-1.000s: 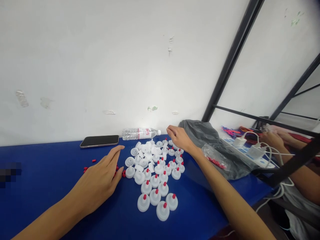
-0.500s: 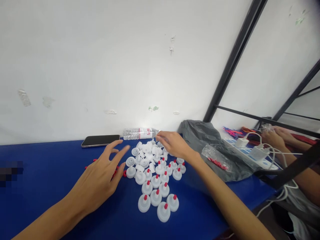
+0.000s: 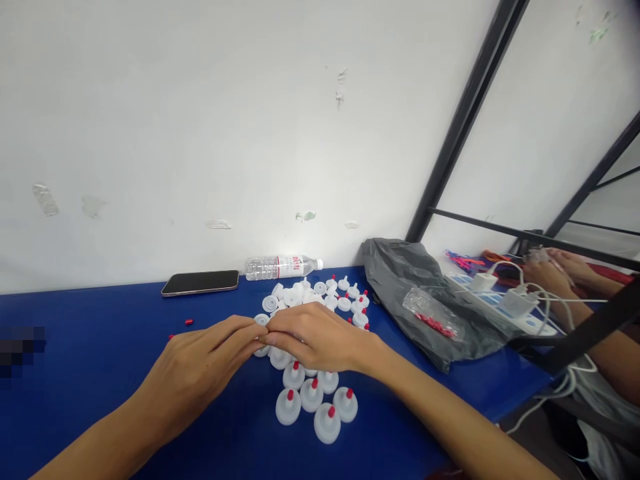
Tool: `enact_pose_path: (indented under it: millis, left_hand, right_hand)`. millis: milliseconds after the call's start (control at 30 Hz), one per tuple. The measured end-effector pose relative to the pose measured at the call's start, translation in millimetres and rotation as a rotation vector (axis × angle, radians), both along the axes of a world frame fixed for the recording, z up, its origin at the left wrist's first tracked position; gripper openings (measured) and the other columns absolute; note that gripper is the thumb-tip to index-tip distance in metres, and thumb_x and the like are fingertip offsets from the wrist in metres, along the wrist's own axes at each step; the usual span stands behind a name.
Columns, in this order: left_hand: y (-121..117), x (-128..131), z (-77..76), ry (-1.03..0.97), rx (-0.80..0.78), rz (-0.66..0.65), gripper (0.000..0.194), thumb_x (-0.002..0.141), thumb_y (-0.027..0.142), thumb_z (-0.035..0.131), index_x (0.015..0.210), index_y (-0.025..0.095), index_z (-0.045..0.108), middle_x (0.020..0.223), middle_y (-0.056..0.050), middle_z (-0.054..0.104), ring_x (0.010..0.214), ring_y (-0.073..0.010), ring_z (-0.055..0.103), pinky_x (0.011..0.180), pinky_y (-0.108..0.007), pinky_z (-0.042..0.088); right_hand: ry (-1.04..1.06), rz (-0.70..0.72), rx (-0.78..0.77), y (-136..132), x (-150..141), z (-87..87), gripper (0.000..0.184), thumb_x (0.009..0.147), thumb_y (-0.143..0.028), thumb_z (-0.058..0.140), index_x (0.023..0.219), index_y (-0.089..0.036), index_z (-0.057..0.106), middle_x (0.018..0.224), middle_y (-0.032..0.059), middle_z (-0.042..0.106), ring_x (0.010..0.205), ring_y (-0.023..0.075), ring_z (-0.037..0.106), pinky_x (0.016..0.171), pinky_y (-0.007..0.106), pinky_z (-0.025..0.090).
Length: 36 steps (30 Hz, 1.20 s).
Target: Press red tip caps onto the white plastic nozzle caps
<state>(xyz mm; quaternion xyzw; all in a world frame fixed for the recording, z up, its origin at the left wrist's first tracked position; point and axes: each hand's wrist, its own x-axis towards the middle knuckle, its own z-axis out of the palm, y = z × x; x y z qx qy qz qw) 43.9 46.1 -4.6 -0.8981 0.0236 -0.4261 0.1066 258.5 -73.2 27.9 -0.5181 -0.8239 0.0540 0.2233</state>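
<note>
My left hand (image 3: pixel 207 360) and my right hand (image 3: pixel 317 337) meet fingertip to fingertip over the left side of a pile of white plastic nozzle caps (image 3: pixel 280 358). The fingers of both hands are closed in a pinch, and whatever is between them is hidden. Several nozzle caps with red tips (image 3: pixel 327 423) stand upright on the blue table (image 3: pixel 225 440), nearer to me. Behind my right hand are more caps, some with bare white spouts (image 3: pixel 343 283). One small red tip (image 3: pixel 189 322) lies left of the pile; my left hand covers the area below it.
A phone (image 3: pixel 200 283) and a clear water bottle (image 3: pixel 280 267) lie along the wall. At right are a grey plastic bag (image 3: pixel 400 280), a clear packet of red tips (image 3: pixel 434 317), a power strip (image 3: pixel 520 313) and a black metal frame (image 3: pixel 470 127). Another person's hands (image 3: pixel 555 270) show beyond it.
My right hand has come from the back of the pile toward me and left, to my left hand. My left hand's spread fingers have closed and moved slightly right.
</note>
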Motion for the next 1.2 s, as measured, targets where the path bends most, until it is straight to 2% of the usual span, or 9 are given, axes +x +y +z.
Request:
enact_pose_path:
  millis: [233, 333, 433, 567, 700, 800, 900, 1033, 1200]
  left_hand:
    - [-2.1, 1.3, -2.3, 0.044, 0.007, -0.032, 0.016, 0.117, 0.020, 0.044, 0.118, 0.019, 0.060, 0.100, 0.000, 0.077, 0.077, -0.0109, 0.074, 0.069, -0.024, 0.051]
    - [-2.5, 1.5, -0.6, 0.030, 0.066, 0.003, 0.015, 0.116, 0.020, 0.047, 0.116, 0.018, 0.062, 0.101, -0.001, 0.077, 0.078, -0.0129, 0.074, 0.069, -0.028, 0.050]
    - [-2.7, 0.9, -0.4, 0.052, 0.017, 0.030, 0.014, 0.115, 0.021, 0.048, 0.112, 0.019, 0.061, 0.099, -0.001, 0.075, 0.076, -0.0140, 0.072, 0.066, -0.029, 0.049]
    - [-2.3, -2.1, -3.2, 0.140, -0.113, 0.011, 0.014, 0.111, 0.018, 0.048, 0.114, 0.022, 0.061, 0.108, -0.004, 0.072, 0.091, -0.0167, 0.071, 0.069, -0.028, 0.049]
    - [-2.3, -3.9, -6.1, 0.247, -0.207, -0.001, 0.016, 0.108, 0.016, 0.046, 0.107, 0.023, 0.061, 0.105, -0.005, 0.068, 0.089, -0.0196, 0.064, 0.065, -0.032, 0.045]
    - [-3.3, -3.6, -7.3, 0.341, -0.252, 0.030, 0.021, 0.107, 0.017, 0.042, 0.096, 0.023, 0.060, 0.098, -0.005, 0.066, 0.085, -0.0216, 0.058, 0.061, -0.033, 0.041]
    - [-5.4, -3.5, -7.9, 0.407, -0.298, 0.069, 0.026, 0.106, 0.019, 0.039, 0.090, 0.023, 0.059, 0.098, -0.006, 0.064, 0.086, -0.0228, 0.056, 0.061, -0.034, 0.039]
    - [-6.3, -4.6, -11.1, 0.479, -0.358, 0.137, 0.029, 0.106, 0.021, 0.035, 0.090, 0.024, 0.059, 0.100, -0.007, 0.063, 0.090, -0.0246, 0.056, 0.065, -0.036, 0.040]
    - [0.6, -4.7, -18.8, 0.594, -0.360, 0.121, 0.025, 0.104, 0.020, 0.039, 0.094, 0.025, 0.062, 0.102, -0.008, 0.063, 0.095, -0.0274, 0.057, 0.069, -0.039, 0.042]
  right_hand:
    - [0.045, 0.078, -0.099, -4.1, 0.2, 6.2, 0.038, 0.116, -0.035, 0.046, 0.083, -0.021, 0.056, 0.079, -0.0024, 0.058, 0.070, 0.0142, 0.051, 0.068, 0.030, 0.038]
    - [0.019, 0.099, -0.062, -5.7, 9.3, 11.7, 0.030, 0.113, -0.027, 0.044, 0.098, -0.019, 0.068, 0.089, 0.0016, 0.066, 0.079, 0.0177, 0.059, 0.077, 0.032, 0.044]
    - [0.060, -0.079, 0.105, -1.1, 34.7, 13.4, 0.035, 0.112, -0.020, 0.040, 0.126, -0.021, 0.072, 0.109, 0.0062, 0.071, 0.099, 0.0210, 0.067, 0.092, 0.035, 0.050]
    - [0.139, -0.406, 0.315, 12.1, 83.5, 8.9, 0.038, 0.108, -0.013, 0.042, 0.126, -0.022, 0.075, 0.116, 0.0085, 0.066, 0.097, 0.0199, 0.067, 0.090, 0.035, 0.053]
    - [0.148, -0.644, 0.407, 19.9, 126.6, 1.8, 0.029, 0.110, -0.018, 0.049, 0.122, -0.024, 0.075, 0.113, 0.0072, 0.070, 0.109, 0.0228, 0.067, 0.103, 0.041, 0.052]
    - [0.126, -0.809, 0.384, 19.5, 150.7, -4.6, 0.018, 0.110, -0.029, 0.062, 0.122, -0.021, 0.073, 0.123, 0.0076, 0.073, 0.117, 0.0246, 0.068, 0.107, 0.048, 0.055]
    - [0.099, -0.942, 0.292, 17.6, 168.6, -12.8, 0.035, 0.106, -0.042, 0.071, 0.132, -0.019, 0.068, 0.135, 0.0096, 0.069, 0.115, 0.0254, 0.071, 0.099, 0.048, 0.062]
    - [0.068, -1.060, 0.146, 15.7, 182.7, -24.4, 0.037, 0.107, -0.041, 0.071, 0.136, -0.020, 0.066, 0.137, 0.0102, 0.068, 0.115, 0.0253, 0.071, 0.098, 0.047, 0.063]
    - [0.031, -1.121, 0.007, 12.8, 189.2, -33.0, 0.037, 0.106, -0.041, 0.071, 0.137, -0.020, 0.066, 0.138, 0.0104, 0.068, 0.116, 0.0256, 0.071, 0.098, 0.048, 0.063]
